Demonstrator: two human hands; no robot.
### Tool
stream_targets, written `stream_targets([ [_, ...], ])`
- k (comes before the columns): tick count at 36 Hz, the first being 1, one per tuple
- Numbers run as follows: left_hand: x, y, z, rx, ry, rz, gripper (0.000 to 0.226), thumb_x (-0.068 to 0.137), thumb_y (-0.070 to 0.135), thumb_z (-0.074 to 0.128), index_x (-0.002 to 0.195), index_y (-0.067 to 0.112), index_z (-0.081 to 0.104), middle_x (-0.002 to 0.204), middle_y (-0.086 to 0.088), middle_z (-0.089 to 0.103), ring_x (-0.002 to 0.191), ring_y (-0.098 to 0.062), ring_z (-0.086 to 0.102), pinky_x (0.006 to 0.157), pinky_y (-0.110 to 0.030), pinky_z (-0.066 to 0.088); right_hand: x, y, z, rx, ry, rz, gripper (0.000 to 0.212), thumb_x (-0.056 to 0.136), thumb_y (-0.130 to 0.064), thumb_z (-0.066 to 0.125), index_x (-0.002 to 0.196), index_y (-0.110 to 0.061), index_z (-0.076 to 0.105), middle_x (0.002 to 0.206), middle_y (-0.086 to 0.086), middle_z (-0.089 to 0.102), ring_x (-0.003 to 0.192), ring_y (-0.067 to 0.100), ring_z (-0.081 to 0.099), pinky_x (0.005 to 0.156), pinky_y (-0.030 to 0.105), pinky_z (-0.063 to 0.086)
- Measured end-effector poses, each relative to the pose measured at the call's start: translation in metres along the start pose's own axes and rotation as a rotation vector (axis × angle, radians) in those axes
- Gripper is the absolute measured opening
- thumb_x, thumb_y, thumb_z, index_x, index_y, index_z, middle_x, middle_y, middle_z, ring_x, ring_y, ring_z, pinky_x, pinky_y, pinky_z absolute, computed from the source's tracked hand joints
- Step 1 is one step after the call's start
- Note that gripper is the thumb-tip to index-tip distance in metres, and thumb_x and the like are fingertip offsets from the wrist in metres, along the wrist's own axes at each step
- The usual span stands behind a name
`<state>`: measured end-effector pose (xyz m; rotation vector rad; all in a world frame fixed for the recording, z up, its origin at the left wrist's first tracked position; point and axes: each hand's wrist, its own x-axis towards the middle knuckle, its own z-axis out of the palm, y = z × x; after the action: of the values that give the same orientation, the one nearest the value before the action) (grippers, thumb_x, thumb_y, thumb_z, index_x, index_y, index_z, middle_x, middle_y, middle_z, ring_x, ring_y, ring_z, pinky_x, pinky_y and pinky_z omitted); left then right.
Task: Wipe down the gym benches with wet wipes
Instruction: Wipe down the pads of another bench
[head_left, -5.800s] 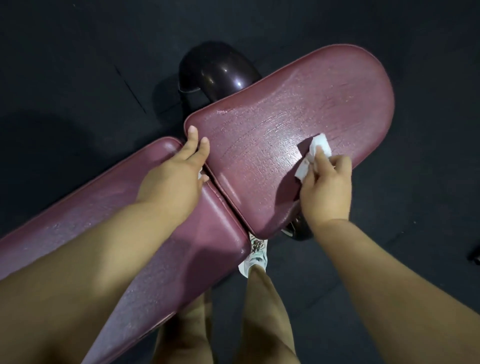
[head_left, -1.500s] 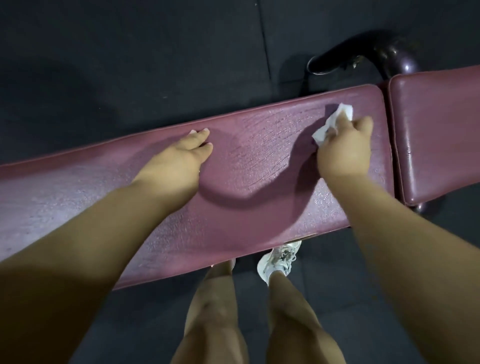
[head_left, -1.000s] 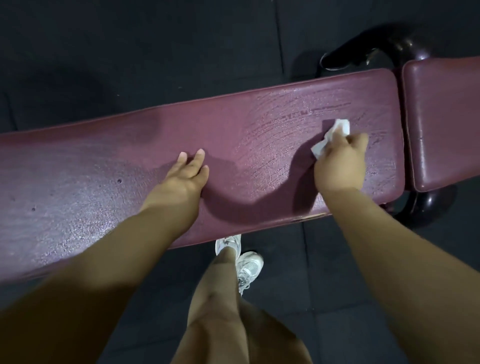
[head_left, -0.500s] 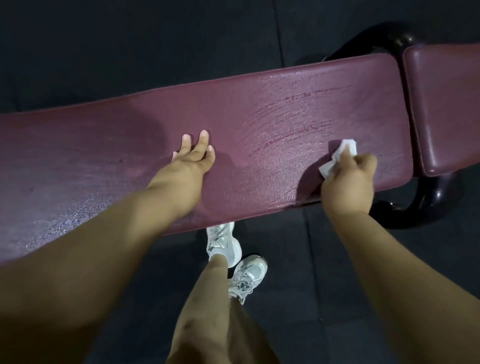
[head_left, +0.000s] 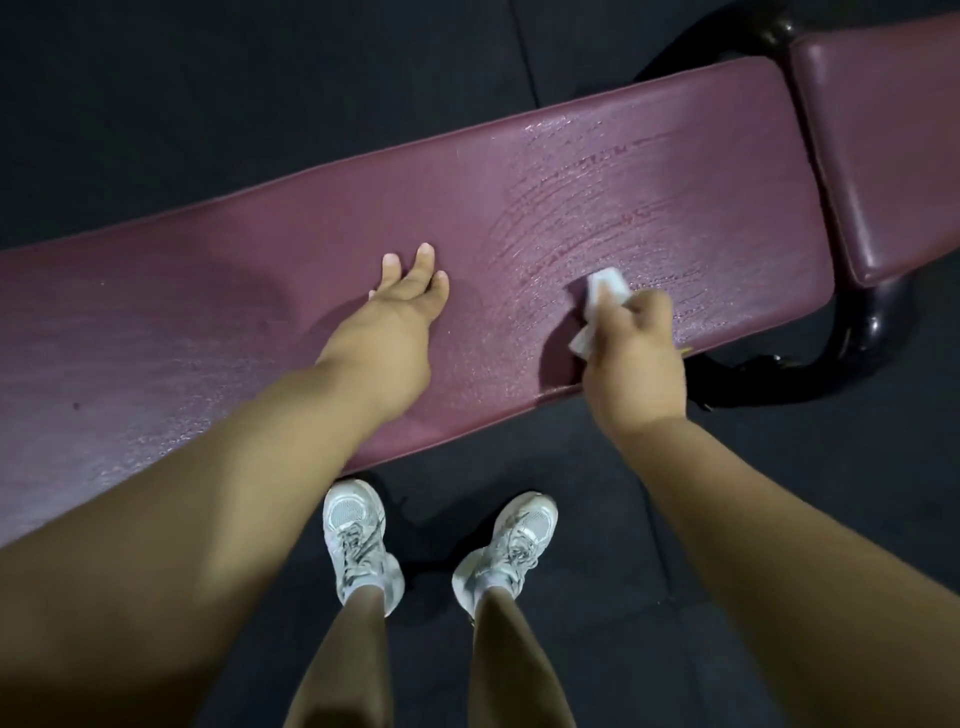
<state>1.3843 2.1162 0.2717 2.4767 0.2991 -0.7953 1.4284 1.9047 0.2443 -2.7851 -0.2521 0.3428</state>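
Maroon vinyl bench pad (head_left: 649, 171) runs diagonally across the view; left hand (head_left: 402, 312) lies palm down at mid-pad, fingers straight and slightly spread, holding nothing; right hand (head_left: 636, 358) curls its fingers round a white wet wipe (head_left: 605, 286) and presses it on the pad just inside the near edge, wrist over that edge; glossy streaks lie between wipe and far edge; narrow gap separates the pad's right end from a second pad (head_left: 883, 130); black frame tube (head_left: 857, 338) curves below the gap; long matte stretch of pad lies open left of the left hand.
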Motion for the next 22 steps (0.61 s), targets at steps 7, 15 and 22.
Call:
stream_targets([
  [7, -0.02, -0.052, -0.01, -0.002, 0.078, 0.069, 0.072, 0.084, -0.011, 0.043, 0.146, 0.023, 0.029, 0.156, 0.015, 0.01, 0.143, 0.0, 0.007, 0.111, -0.014, 0.01, -0.037, -0.08, 0.042, 0.192, 0.172, 0.385, 0.044, 0.088, -0.006, 0.046, 0.132, -0.013, 0.053, 0.119, 0.008, 0.039, 0.085, 0.028, 0.052, 0.078, 0.031, 0.042],
  [15, -0.049, -0.101, -0.024, 0.092, 0.014, 0.017, 0.08, 0.081, -0.016, 0.041, 0.148, 0.025, 0.025, 0.154, 0.02, -0.004, 0.145, -0.009, -0.004, 0.115, -0.033, 0.023, -0.055, -0.082, 0.046, -0.102, -0.224, -0.664, 0.041, 0.078, -0.011, 0.056, 0.118, -0.012, 0.063, 0.096, 0.007, 0.054, 0.066, 0.03, 0.057, 0.047, 0.026, 0.037],
  [22, -0.041, -0.102, -0.026, 0.109, -0.082, -0.019, 0.085, 0.082, -0.014, 0.033, 0.148, 0.037, 0.015, 0.151, 0.024, -0.015, 0.145, -0.021, -0.001, 0.114, -0.035, 0.025, 0.001, -0.063, 0.025, -0.182, 0.17, 0.191, 0.017, 0.096, -0.025, 0.04, 0.105, -0.014, 0.05, 0.102, -0.006, 0.047, 0.079, 0.015, 0.056, 0.073, 0.021, 0.041],
])
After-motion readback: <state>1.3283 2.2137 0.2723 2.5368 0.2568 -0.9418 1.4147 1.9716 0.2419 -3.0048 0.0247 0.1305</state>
